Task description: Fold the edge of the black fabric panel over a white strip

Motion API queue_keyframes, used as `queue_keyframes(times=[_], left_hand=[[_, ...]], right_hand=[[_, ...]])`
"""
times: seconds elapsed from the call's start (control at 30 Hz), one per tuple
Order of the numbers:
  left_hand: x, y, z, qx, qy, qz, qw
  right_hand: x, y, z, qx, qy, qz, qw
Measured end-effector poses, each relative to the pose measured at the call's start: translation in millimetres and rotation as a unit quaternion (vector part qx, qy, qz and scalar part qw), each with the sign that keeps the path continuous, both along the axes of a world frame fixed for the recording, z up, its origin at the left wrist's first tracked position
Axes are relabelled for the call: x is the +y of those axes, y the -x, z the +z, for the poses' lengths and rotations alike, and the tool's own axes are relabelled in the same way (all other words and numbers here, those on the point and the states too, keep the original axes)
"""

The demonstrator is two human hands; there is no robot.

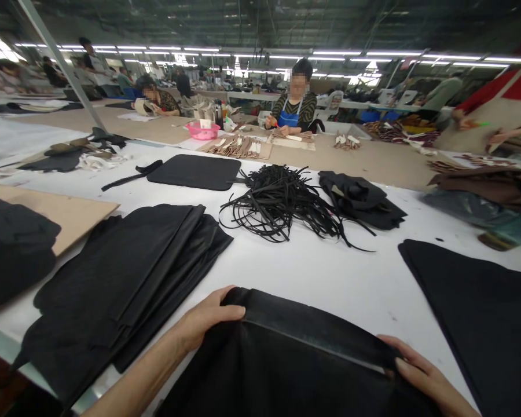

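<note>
Between my two hands a black leather-like panel [304,359] is held up by its far edge, over the near side of the white table. A folded-looking band with a pale line under it runs along that edge. My left hand [211,315] is closed on the left corner, thumb on top and fingers underneath. At the right end my right hand [421,365] grips the same edge, its thumb over the band. To the left lies a stack of similar black panels [125,272]. A tangled heap of thin black strips [282,200] sits beyond the held panel.
More black pieces lie at right [481,307], at back right [360,200] and on a tan board [87,205] at left. A flat black rectangle [195,171] rests behind the stack. Across the table a person in a blue apron [290,116] works near a pink basin [202,130].
</note>
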State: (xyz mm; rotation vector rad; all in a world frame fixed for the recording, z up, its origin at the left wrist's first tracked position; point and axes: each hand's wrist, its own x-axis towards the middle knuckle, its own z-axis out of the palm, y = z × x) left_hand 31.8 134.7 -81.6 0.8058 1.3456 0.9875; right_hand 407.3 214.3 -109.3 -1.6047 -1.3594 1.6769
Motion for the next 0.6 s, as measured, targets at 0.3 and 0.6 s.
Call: queue_keyframes(times=[0.3,0.6], left_hand=[[-20,3,-20.1,0.513,-0.094,0.020,0.853],[-53,-5,-55.6,0.716,-0.198,-0.215,0.634]], right_hand=[[12,-19,-32.3,-0.392,-0.392,0.127,0.823],[7,-45,-52.2,-0.470,-0.624,0.223,0.583]])
